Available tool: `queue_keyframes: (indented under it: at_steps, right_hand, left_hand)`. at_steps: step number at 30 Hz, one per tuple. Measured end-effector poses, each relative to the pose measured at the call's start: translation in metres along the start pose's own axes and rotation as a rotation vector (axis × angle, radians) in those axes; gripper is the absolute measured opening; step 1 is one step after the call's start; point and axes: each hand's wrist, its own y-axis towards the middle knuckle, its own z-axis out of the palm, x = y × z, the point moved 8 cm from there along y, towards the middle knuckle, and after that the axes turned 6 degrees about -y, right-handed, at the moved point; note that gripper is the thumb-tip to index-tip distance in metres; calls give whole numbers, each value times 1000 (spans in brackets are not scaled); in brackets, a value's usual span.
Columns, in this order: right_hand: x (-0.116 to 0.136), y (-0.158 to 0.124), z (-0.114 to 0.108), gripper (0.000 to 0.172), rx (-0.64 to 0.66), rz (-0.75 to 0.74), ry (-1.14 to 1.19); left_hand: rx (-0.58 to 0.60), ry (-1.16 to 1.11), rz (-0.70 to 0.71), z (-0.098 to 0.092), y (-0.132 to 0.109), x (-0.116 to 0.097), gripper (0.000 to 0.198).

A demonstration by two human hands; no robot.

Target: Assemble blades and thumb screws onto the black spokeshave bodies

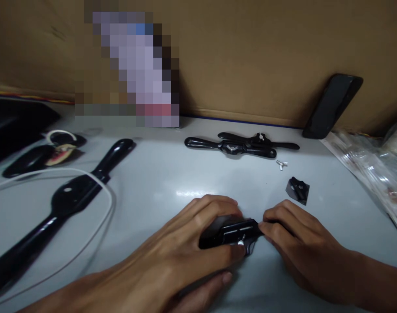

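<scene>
The held black tool (239, 228) lies low in view, toward 5 o'clock, above or on the pale surface (146, 174); which of the two is hard to tell. The left hand (188, 239) is half curled around its left part, fingers over the far side, thumb near the silver screw (241, 241), while the right hand (296, 239) is nearly closed, pinching the right end with its fingertips. Good handling here would mean keeping the left hand's hold firm, the body level, thumb pressure light by the screw, and skin clear of any thin edge. The tool looks like glossy painted metal, its straight-edged middle narrowing toward the right. From it, at 1 o'clock, a bright, winged metal screw (281, 164) lies loose; at 2 o'clock sits a dark, angular plate piece (298, 191); at 12 o'clock rest two slim black tools (231, 148) with smooth, rounded handles
</scene>
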Motion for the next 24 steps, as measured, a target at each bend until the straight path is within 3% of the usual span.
queue_keyframes:
  at_steps: [8,12,17,24]
  right_hand:
    - [0,0,0,33,3,2,-7]
    - [0,1,-1,32,3,6,-12]
    - [-1,0,0,31,10,10,6]
    - [0,0,-1,32,1,-1,0]
  left_hand:
    - [-70,20,-92,-1,-5,8,35]
    - [28,25,-38,2,-1,4,49]
    - [87,-45,17,2,3,-1,37]
    - [-71,-52,-56,-3,-2,4,24]
